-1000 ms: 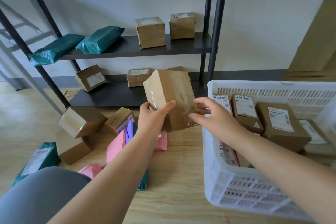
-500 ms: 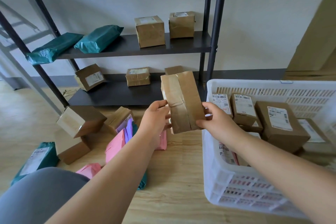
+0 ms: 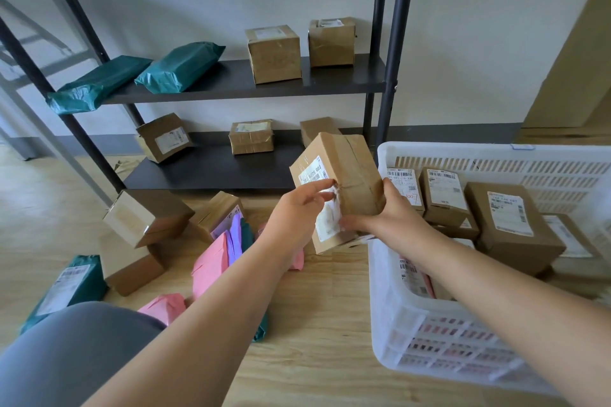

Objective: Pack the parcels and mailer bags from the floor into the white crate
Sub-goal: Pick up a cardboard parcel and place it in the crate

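Observation:
I hold a taped brown cardboard parcel (image 3: 344, 175) in the air just left of the white crate (image 3: 390, 287). Its white shipping label faces me. My right hand (image 3: 386, 215) grips its lower right side. My left hand (image 3: 297, 211) touches the label side with its fingertips. The crate holds several labelled brown parcels (image 3: 509, 225) and a pink mailer (image 3: 416, 281). On the floor lie brown parcels (image 3: 145, 218), pink mailer bags (image 3: 211, 261) and a green mailer bag (image 3: 66, 287).
A dark metal shelf rack (image 3: 238, 82) stands behind, with green mailers (image 3: 178, 66) and brown boxes (image 3: 274, 53) on its two shelves. Its posts (image 3: 396, 43) rise right beside the crate's far left corner. My grey-clad knee (image 3: 72, 350) fills the lower left.
The parcel has been turned in my hands so that its labelled face now shows. It has shifted slightly right and lower, closer to the crate's left rim.

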